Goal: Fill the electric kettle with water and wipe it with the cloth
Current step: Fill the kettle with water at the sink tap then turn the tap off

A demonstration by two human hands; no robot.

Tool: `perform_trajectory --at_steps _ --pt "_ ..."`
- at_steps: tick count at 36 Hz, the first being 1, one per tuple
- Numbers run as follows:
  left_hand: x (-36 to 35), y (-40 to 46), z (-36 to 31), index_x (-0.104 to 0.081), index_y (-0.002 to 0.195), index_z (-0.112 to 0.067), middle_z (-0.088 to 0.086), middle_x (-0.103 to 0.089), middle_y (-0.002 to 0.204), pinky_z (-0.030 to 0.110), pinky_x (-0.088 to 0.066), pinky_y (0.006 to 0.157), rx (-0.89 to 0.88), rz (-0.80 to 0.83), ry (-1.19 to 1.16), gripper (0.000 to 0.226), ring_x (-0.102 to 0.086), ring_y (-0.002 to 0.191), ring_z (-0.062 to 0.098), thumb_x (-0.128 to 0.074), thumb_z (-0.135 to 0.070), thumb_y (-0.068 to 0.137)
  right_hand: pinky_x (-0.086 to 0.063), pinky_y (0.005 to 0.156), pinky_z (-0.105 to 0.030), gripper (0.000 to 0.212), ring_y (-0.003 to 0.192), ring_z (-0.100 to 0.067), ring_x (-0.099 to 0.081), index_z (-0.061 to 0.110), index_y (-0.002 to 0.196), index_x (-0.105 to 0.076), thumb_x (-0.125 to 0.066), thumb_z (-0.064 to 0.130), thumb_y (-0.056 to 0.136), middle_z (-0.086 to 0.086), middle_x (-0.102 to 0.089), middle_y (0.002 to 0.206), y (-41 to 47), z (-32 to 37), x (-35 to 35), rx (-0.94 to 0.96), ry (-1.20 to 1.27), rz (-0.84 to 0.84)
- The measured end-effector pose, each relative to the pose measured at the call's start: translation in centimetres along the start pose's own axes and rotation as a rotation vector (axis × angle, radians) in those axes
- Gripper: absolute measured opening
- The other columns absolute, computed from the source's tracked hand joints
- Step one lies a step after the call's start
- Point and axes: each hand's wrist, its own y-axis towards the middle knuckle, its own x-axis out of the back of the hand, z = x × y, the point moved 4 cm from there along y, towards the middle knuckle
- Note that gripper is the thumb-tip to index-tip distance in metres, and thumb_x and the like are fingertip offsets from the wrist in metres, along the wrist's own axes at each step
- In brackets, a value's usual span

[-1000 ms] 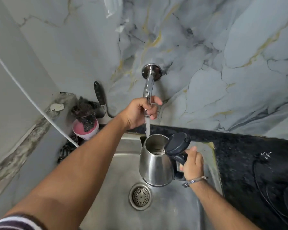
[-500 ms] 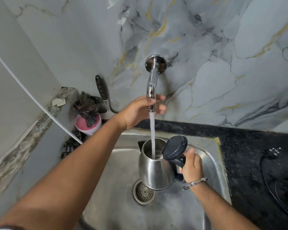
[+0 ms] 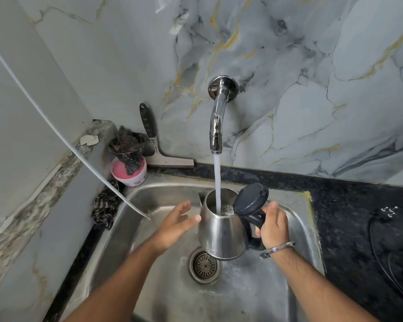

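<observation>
A steel electric kettle (image 3: 221, 235) with its dark lid (image 3: 250, 199) flipped open hangs over the steel sink (image 3: 163, 194). My right hand (image 3: 273, 225) grips its dark handle. A stream of water (image 3: 217, 182) falls from the wall tap (image 3: 216, 122) into the kettle's mouth. My left hand (image 3: 178, 223) is open beside the kettle's left wall, fingertips near or just touching it. A dark checked cloth (image 3: 104, 209) lies crumpled on the sink's left rim.
A pink tub (image 3: 129, 173) with a dark scrubber sits at the back left corner, a squeegee (image 3: 158, 147) leaning on the wall behind it. A white hose (image 3: 63, 135) slants down into the sink. The drain (image 3: 205, 264) lies below the kettle. Black counter (image 3: 349, 217) with a cable stretches right.
My left hand has let go of the tap and dropped down beside the kettle. Water now runs in a full stream into the kettle, which sits lower.
</observation>
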Motion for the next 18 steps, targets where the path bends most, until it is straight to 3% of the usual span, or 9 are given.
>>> perform_trajectory --at_steps 4,7,9,11,14,18 --pt "-2.2 -0.2 0.2 -0.018 0.162 -0.024 -0.005 -0.024 0.166 0.035 -0.031 0.115 -0.014 0.073 -0.026 0.119 -0.025 0.152 0.021 -0.08 -0.058 0.066 -0.04 0.032 -0.022 0.066 0.032 -0.011 -0.05 0.023 0.063 -0.07 -0.021 0.054 0.094 -0.003 -0.059 0.041 0.5 0.2 0.1 0.036 0.031 0.032" --pt "-3.4 -0.1 0.3 -0.006 0.164 -0.023 -0.003 -0.02 0.169 0.035 -0.028 0.121 -0.064 0.106 -0.068 0.132 -0.02 0.155 0.017 -0.085 -0.051 0.061 -0.042 0.036 -0.021 0.068 0.036 -0.007 -0.054 0.018 0.068 -0.071 -0.019 0.053 0.095 0.002 -0.061 0.042 0.8 0.1 0.2 0.047 0.031 0.052" --pt "-4.2 0.2 0.3 -0.005 0.163 -0.017 0.003 -0.029 0.166 0.031 -0.036 0.119 -0.107 0.113 -0.146 0.13 -0.033 0.151 0.016 -0.087 -0.033 0.064 -0.044 0.036 -0.021 0.065 0.037 -0.005 -0.055 0.019 0.069 -0.071 -0.02 0.049 0.098 0.005 -0.064 0.045 0.9 0.0 0.2 0.054 0.038 0.044" --pt "-5.0 0.3 0.3 -0.013 0.161 -0.011 0.008 -0.042 0.158 0.038 -0.043 0.116 -0.13 0.098 -0.21 0.124 -0.047 0.143 0.02 -0.086 -0.021 0.062 -0.047 0.039 -0.016 0.064 0.042 -0.001 -0.06 0.027 0.066 -0.072 -0.021 0.038 0.103 0.013 -0.069 0.053 1.0 0.1 0.2 0.072 0.05 0.011" --pt "-5.7 0.4 0.4 -0.026 0.156 -0.01 0.011 -0.056 0.146 0.044 -0.048 0.111 -0.157 0.056 -0.242 0.114 -0.057 0.133 0.025 -0.086 -0.023 0.06 -0.047 0.044 -0.013 0.062 0.046 0.001 -0.062 0.029 0.062 -0.068 -0.021 0.039 0.101 0.014 -0.069 0.053 1.3 0.6 0.0 0.086 0.039 0.026" --pt "-6.1 0.5 1.0 -0.034 0.152 -0.017 0.007 -0.06 0.143 0.039 -0.051 0.106 -0.181 0.011 -0.24 0.104 -0.059 0.131 0.023 -0.086 -0.022 0.062 -0.044 0.034 -0.019 0.064 0.038 -0.01 -0.057 0.022 0.065 -0.07 -0.021 0.049 0.097 0.003 -0.066 0.048 1.6 0.6 0.1 0.07 0.067 0.061"
